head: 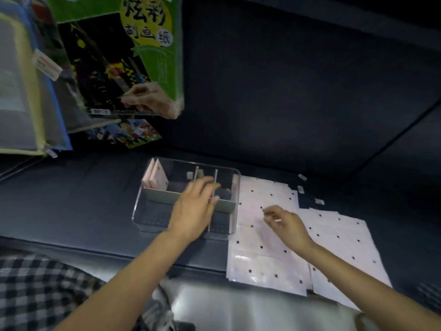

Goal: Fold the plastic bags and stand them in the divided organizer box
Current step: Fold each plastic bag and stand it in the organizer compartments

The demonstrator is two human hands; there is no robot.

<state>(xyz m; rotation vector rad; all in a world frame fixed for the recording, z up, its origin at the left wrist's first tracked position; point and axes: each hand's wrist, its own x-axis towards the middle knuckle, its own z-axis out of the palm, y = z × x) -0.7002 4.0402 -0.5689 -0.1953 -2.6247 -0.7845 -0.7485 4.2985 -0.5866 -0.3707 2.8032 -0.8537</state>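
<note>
A clear divided organizer box point(140, 206) sits on the dark surface in front of me. Two folded pink bags point(156, 175) stand in its far left compartment. My left hand point(194, 205) hovers over the box with fingers spread and straight, above the dividers, holding nothing. To the right lie flat pale pink plastic bags with black dots point(267, 256), overlapping one another. My right hand point(287, 223) is over the upper part of these bags, fingers curled, thumb and forefinger pinched together at the bag surface; blur hides whether plastic is between them.
Another person's hand point(148, 99) holds a green and black printed packet point(133, 56) at the upper left, beside mesh zip pouches point(23, 91). Small white bits point(301, 188) lie beyond the bags. Checked fabric point(35, 295) covers my lap at the lower left.
</note>
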